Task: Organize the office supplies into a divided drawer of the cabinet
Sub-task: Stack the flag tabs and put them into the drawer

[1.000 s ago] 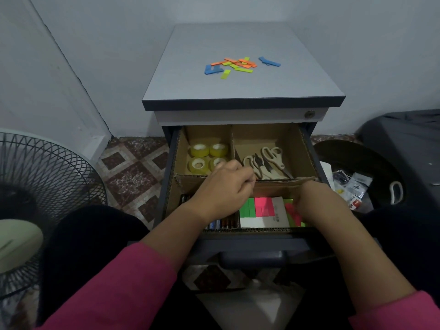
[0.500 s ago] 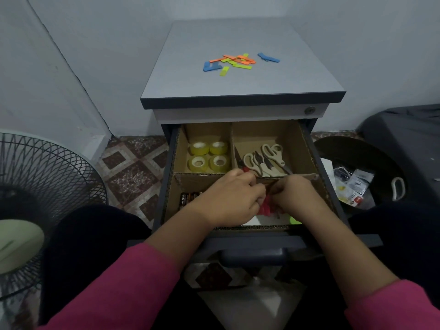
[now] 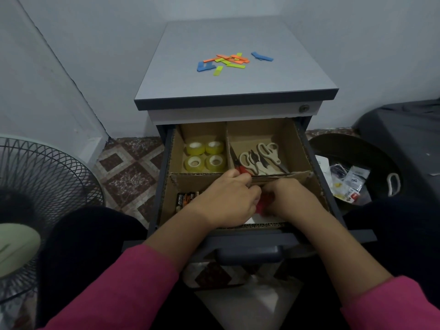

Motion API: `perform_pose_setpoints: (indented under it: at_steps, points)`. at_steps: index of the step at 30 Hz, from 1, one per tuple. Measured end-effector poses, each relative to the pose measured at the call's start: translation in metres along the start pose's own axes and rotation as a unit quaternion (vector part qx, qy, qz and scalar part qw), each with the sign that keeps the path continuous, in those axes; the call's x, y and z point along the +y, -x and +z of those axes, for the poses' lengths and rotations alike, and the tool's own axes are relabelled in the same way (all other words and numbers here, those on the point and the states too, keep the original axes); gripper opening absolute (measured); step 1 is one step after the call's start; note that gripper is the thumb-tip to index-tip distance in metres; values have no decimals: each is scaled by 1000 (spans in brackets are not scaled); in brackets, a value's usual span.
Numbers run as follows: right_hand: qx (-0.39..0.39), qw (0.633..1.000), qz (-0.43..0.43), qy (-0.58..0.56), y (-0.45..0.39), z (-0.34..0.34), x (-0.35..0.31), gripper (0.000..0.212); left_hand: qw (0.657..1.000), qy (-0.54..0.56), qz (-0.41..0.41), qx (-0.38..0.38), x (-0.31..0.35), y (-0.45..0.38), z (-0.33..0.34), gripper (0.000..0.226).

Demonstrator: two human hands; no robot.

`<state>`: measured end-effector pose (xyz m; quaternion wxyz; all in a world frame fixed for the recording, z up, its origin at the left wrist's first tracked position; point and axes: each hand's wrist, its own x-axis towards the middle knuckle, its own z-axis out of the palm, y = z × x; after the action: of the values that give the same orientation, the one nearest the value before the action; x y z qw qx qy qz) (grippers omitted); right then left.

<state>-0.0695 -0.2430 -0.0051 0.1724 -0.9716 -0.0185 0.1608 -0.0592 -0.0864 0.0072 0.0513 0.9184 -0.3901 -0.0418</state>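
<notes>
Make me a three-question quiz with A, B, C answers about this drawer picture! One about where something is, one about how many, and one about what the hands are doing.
1. Where do the scissors lie?
A. back right compartment
B. on the cabinet top
C. on the floor

2. How many tape rolls are in the back left compartment?
A. two
B. four
C. six

3. What are the left hand and right hand doing?
A. resting on the knees
B. working together in the drawer's front part
C. closing the drawer

Answers:
1. A, they sit behind the cardboard divider, right side.
2. B, two rows of two.
3. B, both hands meet over something red.
</notes>
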Motion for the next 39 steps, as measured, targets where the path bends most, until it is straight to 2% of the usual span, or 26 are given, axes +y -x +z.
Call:
perform_pose_setpoints:
  at_steps: [10, 18, 39]
  points:
    - [-7, 999, 16, 30, -7, 6, 2, 17, 1000, -8, 13, 0, 0, 0, 1, 26]
    - [-7, 999, 19, 43, -12, 9, 1, 21, 999, -25, 17, -13, 1, -2, 2, 26]
    - [12, 1000, 15, 3, -6, 5, 3, 20, 1000, 22, -1, -21, -1, 1, 1, 22]
